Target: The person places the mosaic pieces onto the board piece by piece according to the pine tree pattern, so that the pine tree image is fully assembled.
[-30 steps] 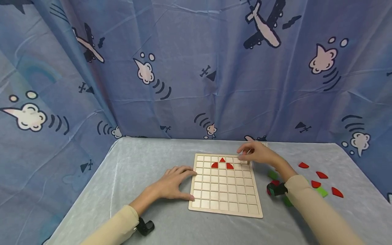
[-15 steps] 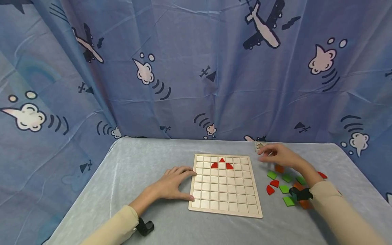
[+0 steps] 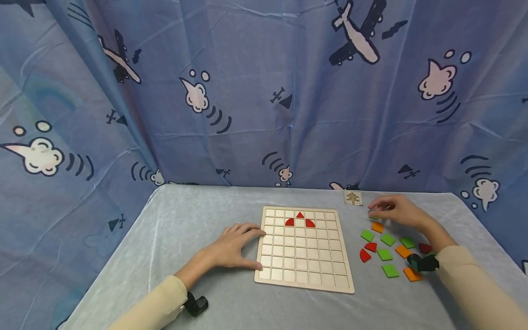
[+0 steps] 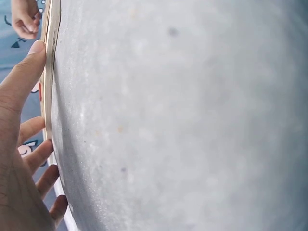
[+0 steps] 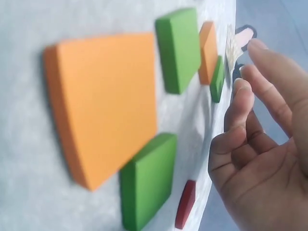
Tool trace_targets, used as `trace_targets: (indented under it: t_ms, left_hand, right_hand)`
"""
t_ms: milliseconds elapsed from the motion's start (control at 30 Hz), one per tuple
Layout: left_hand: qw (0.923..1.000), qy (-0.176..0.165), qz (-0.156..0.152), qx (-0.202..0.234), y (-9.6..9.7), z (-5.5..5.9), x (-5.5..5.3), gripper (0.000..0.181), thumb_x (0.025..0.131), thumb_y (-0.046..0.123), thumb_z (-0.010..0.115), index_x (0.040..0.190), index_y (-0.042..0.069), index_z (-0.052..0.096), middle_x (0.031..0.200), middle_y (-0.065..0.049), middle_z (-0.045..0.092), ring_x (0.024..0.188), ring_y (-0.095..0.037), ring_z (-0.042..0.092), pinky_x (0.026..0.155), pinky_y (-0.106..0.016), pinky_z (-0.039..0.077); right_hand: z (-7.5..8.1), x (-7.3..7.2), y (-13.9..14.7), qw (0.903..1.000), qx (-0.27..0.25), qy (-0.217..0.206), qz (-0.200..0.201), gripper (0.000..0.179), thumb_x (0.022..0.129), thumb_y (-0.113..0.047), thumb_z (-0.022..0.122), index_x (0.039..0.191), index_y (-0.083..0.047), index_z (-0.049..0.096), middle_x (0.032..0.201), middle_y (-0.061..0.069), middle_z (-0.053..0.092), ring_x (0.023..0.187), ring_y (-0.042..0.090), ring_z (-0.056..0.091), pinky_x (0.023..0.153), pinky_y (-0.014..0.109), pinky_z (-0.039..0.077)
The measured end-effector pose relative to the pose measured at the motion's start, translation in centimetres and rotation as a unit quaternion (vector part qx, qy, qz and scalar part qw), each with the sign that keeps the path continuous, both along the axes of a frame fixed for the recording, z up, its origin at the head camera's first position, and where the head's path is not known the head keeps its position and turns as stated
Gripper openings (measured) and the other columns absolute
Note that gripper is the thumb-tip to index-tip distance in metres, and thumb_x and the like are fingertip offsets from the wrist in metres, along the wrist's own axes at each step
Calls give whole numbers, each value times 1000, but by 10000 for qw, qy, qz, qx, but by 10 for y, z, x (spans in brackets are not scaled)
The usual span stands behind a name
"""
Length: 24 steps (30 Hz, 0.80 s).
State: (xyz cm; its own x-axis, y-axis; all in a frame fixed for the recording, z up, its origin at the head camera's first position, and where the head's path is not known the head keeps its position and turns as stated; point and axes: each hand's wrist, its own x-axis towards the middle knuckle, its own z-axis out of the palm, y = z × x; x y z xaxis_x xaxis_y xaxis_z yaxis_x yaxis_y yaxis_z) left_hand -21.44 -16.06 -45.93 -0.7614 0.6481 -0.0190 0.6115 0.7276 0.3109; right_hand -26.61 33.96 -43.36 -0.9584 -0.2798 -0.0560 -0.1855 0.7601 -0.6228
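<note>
A pale wooden grid board (image 3: 305, 254) lies on the grey cloth. Several red pieces sit in its upper cells, among them a red triangle (image 3: 299, 215). My left hand (image 3: 233, 247) rests against the board's left edge with thumb and fingers spread; the left wrist view shows the fingertips (image 4: 36, 47) touching the rim. Over the far right of the cloth hovers my right hand (image 3: 398, 213), fingers loosely bent. Beneath its fingertips a green tile (image 3: 374, 217) is partly hidden. In the right wrist view no piece shows between these fingers.
Several loose tiles lie right of the board, including an orange tile (image 3: 377, 227), a green tile (image 3: 390, 271) and a red quarter-round piece (image 3: 365, 255). A small pattern card (image 3: 353, 198) lies at the back edge. A printed blue curtain (image 3: 255, 91) hangs behind.
My right hand has moved from the board's upper right corner rightward to the loose tiles, uncovering the pattern card and several tiles. The left hand has stayed still.
</note>
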Motion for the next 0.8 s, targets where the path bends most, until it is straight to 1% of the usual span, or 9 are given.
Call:
trace_targets:
  t_ms: [167, 300, 400, 567, 800]
  left_hand:
    - [10000, -2, -14, 1, 0, 0, -1, 86, 75, 76, 66, 147, 35, 41, 154, 7, 39, 141, -21, 38, 109, -51, 34]
    - [10000, -23, -14, -4, -1, 0, -1, 86, 76, 76, 65, 148, 35, 41, 154, 8, 39, 141, -21, 37, 109, -51, 33]
    - [10000, -41, -5, -8, -1, 1, -1, 86, 76, 76, 65, 148, 36, 41, 154, 8, 38, 142, -20, 37, 110, -51, 33]
    - [10000, -42, 7, 7, -1, 1, 0, 86, 75, 76, 66, 148, 35, 41, 154, 8, 39, 142, -20, 36, 111, -51, 32]
    - [10000, -76, 20, -5, 0, 2, 0, 87, 75, 75, 66, 148, 35, 41, 154, 8, 38, 142, -20, 36, 112, -51, 32]
  right_hand:
    - [-4, -2, 6, 10000, -50, 2, -35, 36, 91, -26, 72, 116, -2, 68, 98, 9, 70, 75, 10, 57, 66, 26, 49]
    - [-8, -3, 8, 9999, -46, 75, -89, 35, 87, -25, 75, 112, -1, 69, 93, 8, 66, 73, 7, 52, 65, 23, 46]
    - [-10, -4, 9, 9998, -35, 211, -41, 33, 85, -22, 78, 109, 0, 70, 88, 5, 63, 72, 6, 50, 64, 23, 43]
    - [-13, -5, 10, 9994, -45, 338, 24, 30, 83, -19, 80, 106, -2, 72, 87, 3, 64, 71, 5, 49, 64, 23, 44]
    - [-12, -3, 9, 9990, -48, 436, 63, 30, 82, -18, 80, 104, -2, 71, 89, 6, 67, 73, 4, 52, 65, 22, 45]
